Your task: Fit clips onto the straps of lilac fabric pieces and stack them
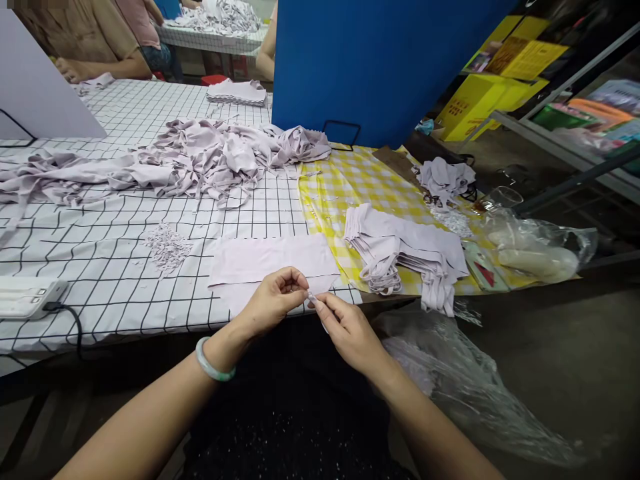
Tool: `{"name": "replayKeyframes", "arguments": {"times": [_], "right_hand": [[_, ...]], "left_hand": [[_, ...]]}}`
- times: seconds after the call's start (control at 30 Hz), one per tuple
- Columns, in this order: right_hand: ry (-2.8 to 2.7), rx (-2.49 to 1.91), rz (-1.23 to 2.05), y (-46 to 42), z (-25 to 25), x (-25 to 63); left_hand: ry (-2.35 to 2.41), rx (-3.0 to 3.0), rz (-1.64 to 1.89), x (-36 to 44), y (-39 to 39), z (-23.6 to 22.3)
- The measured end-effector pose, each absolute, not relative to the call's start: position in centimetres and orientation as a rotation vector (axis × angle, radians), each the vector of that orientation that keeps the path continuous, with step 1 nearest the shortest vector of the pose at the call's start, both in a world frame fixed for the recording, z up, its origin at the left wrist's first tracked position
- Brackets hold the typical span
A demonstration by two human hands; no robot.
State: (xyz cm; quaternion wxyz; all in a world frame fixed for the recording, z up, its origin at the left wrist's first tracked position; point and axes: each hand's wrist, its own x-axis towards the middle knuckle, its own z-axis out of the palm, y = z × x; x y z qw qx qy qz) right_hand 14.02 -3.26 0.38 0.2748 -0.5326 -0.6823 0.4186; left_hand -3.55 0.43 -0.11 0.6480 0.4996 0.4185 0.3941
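My left hand [277, 297] and my right hand [351, 328] meet at the table's near edge, fingertips pinched together. Between them is a small bit of pale lilac fabric [311, 298]; whether it joins a larger piece is hidden by my fingers. Just beyond my left hand, a flat pale lilac fabric panel [273, 257] lies on the checked cloth, part of it reaching under that hand. To the right, a stack of similar fabric pieces [407, 243] with loops and straps hangs slightly over the edge. A heap of tiny fabric scraps [167, 248] sits to the left.
A long tangle of lilac fabric strips [215, 157] stretches across the table. Behind it stands a blue panel [370, 67]. A white power strip [30, 298] with a black cable lies at left. Clear plastic bags [540, 247] are at right. Other people sit at the far side.
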Motion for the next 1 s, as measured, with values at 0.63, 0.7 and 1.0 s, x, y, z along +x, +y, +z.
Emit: {"name": "replayKeyframes", "arguments": {"times": [0.63,0.7,1.0], "right_hand": [[-0.854,-1.616,1.652,2.5,-2.2,11.6],[-0.831,-1.624,1.64,3.0,-2.4,11.3],[-0.787,-1.633,1.595,4.3,-3.0,11.0]], "left_hand": [[1.242,2.136,0.793,-4.0,6.5,-5.6],[1.223,2.042,0.804,-4.2,6.7,-5.2],[1.251,1.967,0.823,-4.1,7.0,-4.9]]}}
